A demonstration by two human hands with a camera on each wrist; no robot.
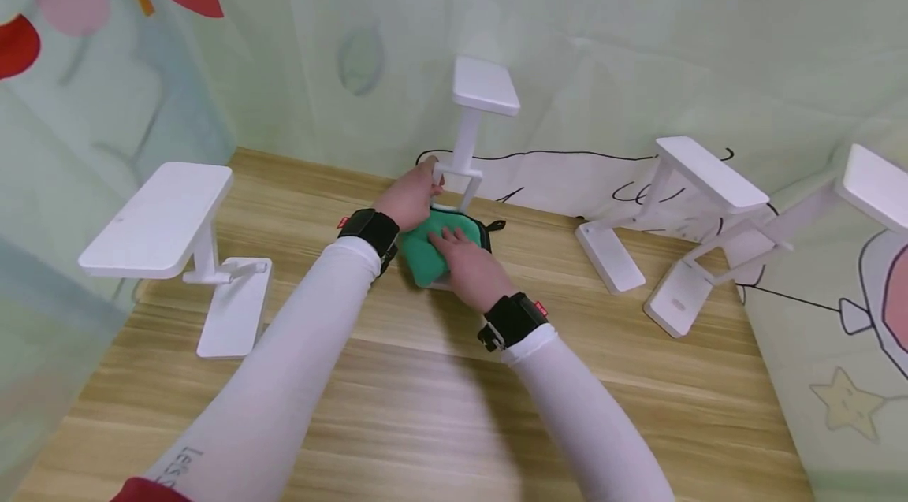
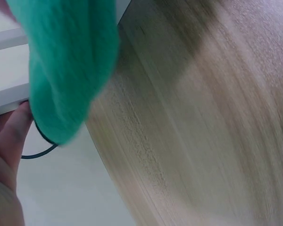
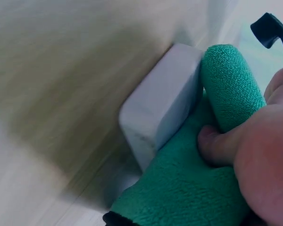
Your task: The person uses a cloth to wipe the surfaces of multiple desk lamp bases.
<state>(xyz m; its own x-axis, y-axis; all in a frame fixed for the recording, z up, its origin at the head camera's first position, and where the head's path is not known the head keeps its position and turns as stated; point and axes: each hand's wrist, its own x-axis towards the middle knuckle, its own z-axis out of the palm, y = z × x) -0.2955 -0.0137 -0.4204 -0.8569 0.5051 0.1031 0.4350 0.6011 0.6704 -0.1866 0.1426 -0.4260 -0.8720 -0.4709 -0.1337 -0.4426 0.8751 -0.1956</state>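
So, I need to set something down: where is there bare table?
The tabletop is bare in front, between the forearms, and between the green cloth and the right-hand stands. It's crowded at back middle, where the left hand, right hand, cloth and middle stand meet, and at right, where two stands sit close.

The cloth [image 1: 420, 256] is green, black-edged, and the middle stand [image 1: 466, 139] white

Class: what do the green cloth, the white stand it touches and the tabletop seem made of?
Green cloth: soft, matte textile, perhaps microfibre, given its fuzzy pile.
White stand: satin plastic or painted metal; even colour and rounded edges fit both.
Tabletop: wood or wood-look laminate, from its streaked grain and faint sheen.
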